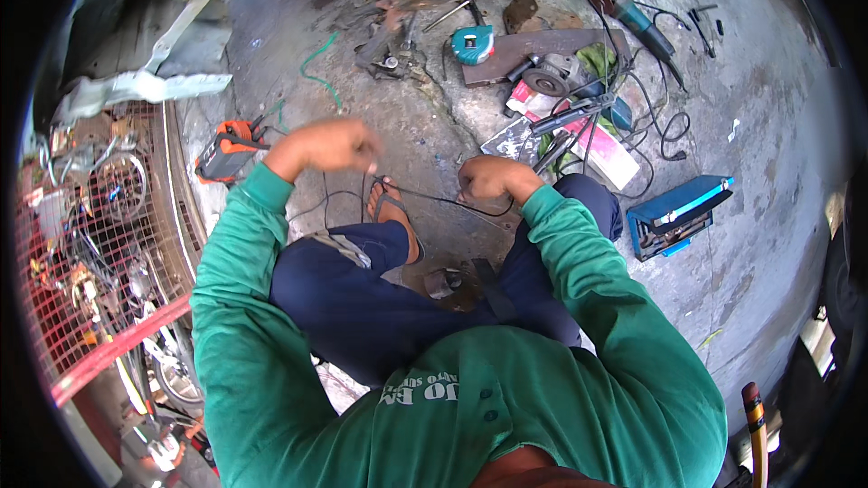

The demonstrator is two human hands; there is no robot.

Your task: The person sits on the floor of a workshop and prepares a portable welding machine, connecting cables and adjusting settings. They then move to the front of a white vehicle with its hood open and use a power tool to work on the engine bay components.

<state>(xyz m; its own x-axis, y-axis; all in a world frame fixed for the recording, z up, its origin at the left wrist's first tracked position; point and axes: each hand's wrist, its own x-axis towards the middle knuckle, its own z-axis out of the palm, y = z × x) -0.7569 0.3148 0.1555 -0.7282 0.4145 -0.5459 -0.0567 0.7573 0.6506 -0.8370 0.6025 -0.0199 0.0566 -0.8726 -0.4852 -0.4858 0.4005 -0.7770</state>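
A thin black cable (425, 194) stretches between my two hands, over the floor by my sandalled foot (391, 210). My left hand (330, 145) is raised to the left of that foot, slightly blurred, with its fingers curled together at the cable. Slack cable hangs below it toward my knee. Near my right knee, my right hand (493, 178) is closed on the cable, and a loop of it bends back under the wrist. Its fingertips are partly hidden by the hand.
An orange and grey box-shaped machine (229, 154) stands left. Ahead lie a teal tape measure (473, 44), an angle grinder (547, 79), a pink-white box (608, 155) and another grinder (646, 32). A blue toolbox (680, 215) sits right, a red mesh panel (86, 244) at far left.
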